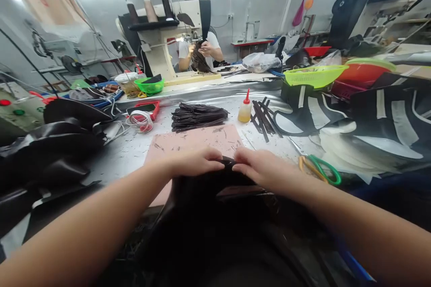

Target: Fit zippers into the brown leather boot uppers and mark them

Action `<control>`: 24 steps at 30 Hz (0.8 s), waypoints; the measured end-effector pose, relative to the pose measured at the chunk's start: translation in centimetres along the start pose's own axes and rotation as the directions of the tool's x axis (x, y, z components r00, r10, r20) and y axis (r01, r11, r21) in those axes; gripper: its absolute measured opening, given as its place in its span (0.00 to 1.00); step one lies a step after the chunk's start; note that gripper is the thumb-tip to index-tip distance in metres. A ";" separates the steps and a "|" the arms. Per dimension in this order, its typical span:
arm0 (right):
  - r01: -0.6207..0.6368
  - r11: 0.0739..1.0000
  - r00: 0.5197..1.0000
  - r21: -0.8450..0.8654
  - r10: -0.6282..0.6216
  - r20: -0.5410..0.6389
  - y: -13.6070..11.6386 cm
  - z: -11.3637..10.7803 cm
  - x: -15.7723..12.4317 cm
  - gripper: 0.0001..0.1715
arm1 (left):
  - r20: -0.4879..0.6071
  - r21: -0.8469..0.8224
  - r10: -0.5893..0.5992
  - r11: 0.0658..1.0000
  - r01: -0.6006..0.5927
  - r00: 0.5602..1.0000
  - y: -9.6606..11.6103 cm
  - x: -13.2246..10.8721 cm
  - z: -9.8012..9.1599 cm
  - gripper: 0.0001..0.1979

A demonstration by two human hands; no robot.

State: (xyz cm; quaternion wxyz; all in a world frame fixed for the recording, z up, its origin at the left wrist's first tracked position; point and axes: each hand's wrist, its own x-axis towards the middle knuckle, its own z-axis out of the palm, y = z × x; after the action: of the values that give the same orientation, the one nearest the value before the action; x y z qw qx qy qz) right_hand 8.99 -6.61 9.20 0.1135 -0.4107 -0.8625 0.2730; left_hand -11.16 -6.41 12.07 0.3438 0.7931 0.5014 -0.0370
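Both hands pinch the far edge of a black leather piece (pixel 202 215), which drapes off the bench's near edge toward me. My left hand (pixel 205 161) grips that edge between thumb and fingers. Close beside it, my right hand (pixel 251 163) pinches the same edge, with a small gap between the two. Under and beyond the hands lies a pink mat (pixel 188 141) dotted with dark scraps. Past the mat rests a stack of dark strips (pixel 198 116). A glue bottle (pixel 245 110) with a red nozzle stands upright to its right, near several loose strips (pixel 264 119).
Scissors (pixel 319 169) with green and orange handles lie right of my right hand. Black and white cut panels (pixel 313 110) fill the right side; black leather pieces (pixel 54 143) heap at left. Behind stand a sewing machine (pixel 164 49), a yellow-green basket (pixel 313 76) and a working person (pixel 215 49).
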 end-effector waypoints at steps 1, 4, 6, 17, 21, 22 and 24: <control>0.023 0.999 1.000 -0.041 -0.024 -0.021 -0.6 0.2 -0.3 0.03 | -0.010 -0.080 0.000 0.997 -0.001 1.000 -0.3 -0.2 -0.1 0.14; 0.186 0.976 0.982 0.114 -0.188 0.008 -1.6 0.7 -1.7 0.05 | -0.082 -0.239 -0.071 0.970 0.049 0.994 -1.7 -1.0 0.1 0.14; 0.273 0.907 0.943 0.322 -0.318 0.095 -1.4 0.8 -2.6 0.07 | -0.129 -0.268 -0.131 0.959 0.093 0.983 -2.6 -1.6 0.6 0.13; 0.269 0.861 0.873 0.432 -0.407 0.268 -0.6 -1.4 -2.9 0.03 | -0.088 -0.262 -0.124 0.960 0.098 0.988 -1.6 -1.1 1.4 0.11; 0.143 0.936 0.987 0.320 -0.161 0.029 -0.6 -0.4 -1.9 0.07 | -0.074 -0.233 -0.069 0.971 0.050 0.995 0.1 -1.6 0.8 0.12; 0.125 0.940 0.992 0.317 -0.128 -0.009 -0.5 -0.2 -1.8 0.08 | -0.071 -0.228 -0.058 0.973 0.041 0.996 0.5 -1.7 0.7 0.12; 0.115 0.936 0.993 0.334 -0.098 -0.067 -0.3 0.1 -1.7 0.09 | -0.054 -0.217 -0.030 0.976 0.018 0.998 1.0 -1.9 0.6 0.13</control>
State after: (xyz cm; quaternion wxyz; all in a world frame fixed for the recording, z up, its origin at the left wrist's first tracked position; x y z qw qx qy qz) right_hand 9.84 -8.13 9.31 0.2180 -0.3448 -0.8209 0.3996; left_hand -11.16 -8.49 12.90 0.4132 0.7455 0.5217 0.0363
